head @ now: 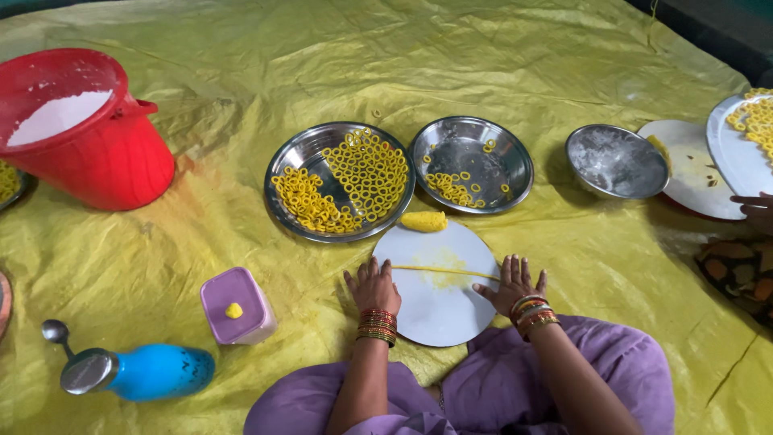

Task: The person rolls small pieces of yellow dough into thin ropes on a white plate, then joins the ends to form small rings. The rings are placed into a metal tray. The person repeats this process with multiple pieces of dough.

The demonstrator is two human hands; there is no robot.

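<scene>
Both hands, left hand (373, 285) and right hand (510, 283), are laid flat, released, on a thin yellow dough strand (443, 271) upon the white round board (439, 314).

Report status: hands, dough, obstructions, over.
Left hand and right hand flat on thin dough strand across white board. Dough lump at board's far edge.

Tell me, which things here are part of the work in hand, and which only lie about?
In use: left hand, right hand, dough strand, white board, dough lump, ring plates.
Lying about: red bucket, blue bottle, spoon, purple box.
</scene>
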